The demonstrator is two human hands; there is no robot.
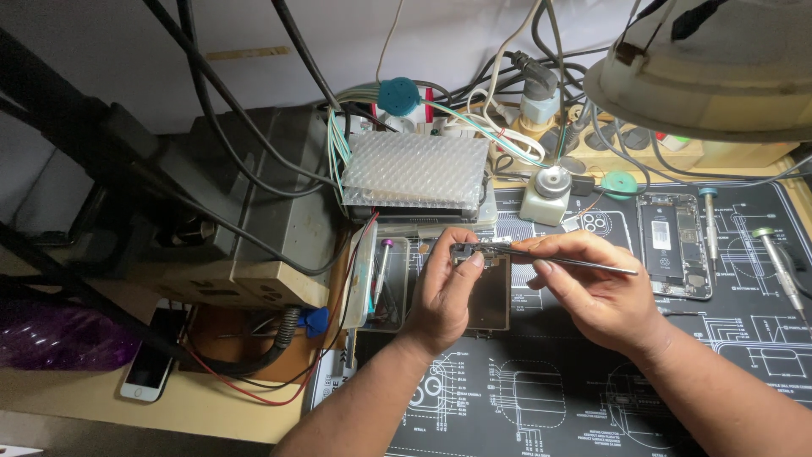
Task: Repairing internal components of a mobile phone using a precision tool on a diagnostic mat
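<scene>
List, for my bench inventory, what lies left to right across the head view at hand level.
White phone → grey box → left hand → right hand holding tweezers → opened phone → two screwdrivers.

Light source: we see a lamp shade [719,76] at top right, shining down on the black mat [592,389].
Brightness: middle is well lit; the left side under the shelf is dim.
Shadows: soft, below the hands.
Glare: small shine on the bubble wrap [414,169].
Sharpness: centre clear, no motion blur.
Edges: lamp shade looks soft; lines bend slightly.
</scene>
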